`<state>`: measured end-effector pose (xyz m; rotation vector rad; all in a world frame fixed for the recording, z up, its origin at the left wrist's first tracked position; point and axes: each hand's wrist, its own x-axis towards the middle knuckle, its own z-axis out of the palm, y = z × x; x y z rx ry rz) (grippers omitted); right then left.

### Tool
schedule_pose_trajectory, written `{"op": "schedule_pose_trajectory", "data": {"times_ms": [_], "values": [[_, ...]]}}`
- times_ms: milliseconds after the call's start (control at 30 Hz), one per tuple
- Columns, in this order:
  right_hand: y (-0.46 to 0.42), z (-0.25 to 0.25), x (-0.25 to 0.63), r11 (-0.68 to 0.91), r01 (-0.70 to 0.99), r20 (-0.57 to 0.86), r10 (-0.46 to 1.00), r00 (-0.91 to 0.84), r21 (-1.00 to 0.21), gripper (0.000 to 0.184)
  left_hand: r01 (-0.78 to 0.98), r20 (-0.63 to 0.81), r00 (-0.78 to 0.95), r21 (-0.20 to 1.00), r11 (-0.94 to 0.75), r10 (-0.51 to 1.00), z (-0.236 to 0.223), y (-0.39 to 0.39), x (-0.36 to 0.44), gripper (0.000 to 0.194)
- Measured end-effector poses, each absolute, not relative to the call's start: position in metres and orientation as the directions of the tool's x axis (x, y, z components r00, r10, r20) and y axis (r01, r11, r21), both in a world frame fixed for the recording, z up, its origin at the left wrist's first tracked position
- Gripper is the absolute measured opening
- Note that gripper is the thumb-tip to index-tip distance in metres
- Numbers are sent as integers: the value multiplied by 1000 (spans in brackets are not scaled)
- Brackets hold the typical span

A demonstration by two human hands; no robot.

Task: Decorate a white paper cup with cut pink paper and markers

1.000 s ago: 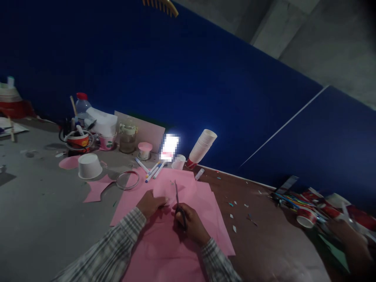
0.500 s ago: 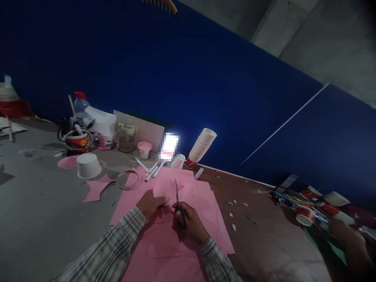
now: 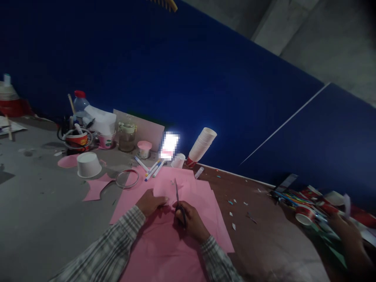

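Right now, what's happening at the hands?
Left hand pinching pink paper. Right hand holding scissors. Markers beyond, clear of both hands.

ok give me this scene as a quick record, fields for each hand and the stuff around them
left hand: the left hand pinches a pink paper piece
right hand: the right hand holds scissors, blades pointing away from the wearer
under the hands: overlapping pink sheets
left side: white tub, upside down; pink scrap; grey ring, partly over the sheets
behind: loose markers; glass jar; tilted cup stack
far right: another person's hand, near assorted craft items
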<state>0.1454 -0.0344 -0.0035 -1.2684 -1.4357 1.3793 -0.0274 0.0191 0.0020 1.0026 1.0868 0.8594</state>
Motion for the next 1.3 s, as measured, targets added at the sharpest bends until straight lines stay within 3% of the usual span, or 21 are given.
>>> {"op": "schedule_pose_trajectory", "data": {"times_ms": [1000,1300], "values": [[-32,-7,153,-39,220,-94,965,-245,-975,32,101,-283,329,959,264,901,1,25,-37,18],[-33,0,152,-98,212,-151,957,-247,-972,24,131,-297,331,954,268,896,1,26,-40,20]]}}
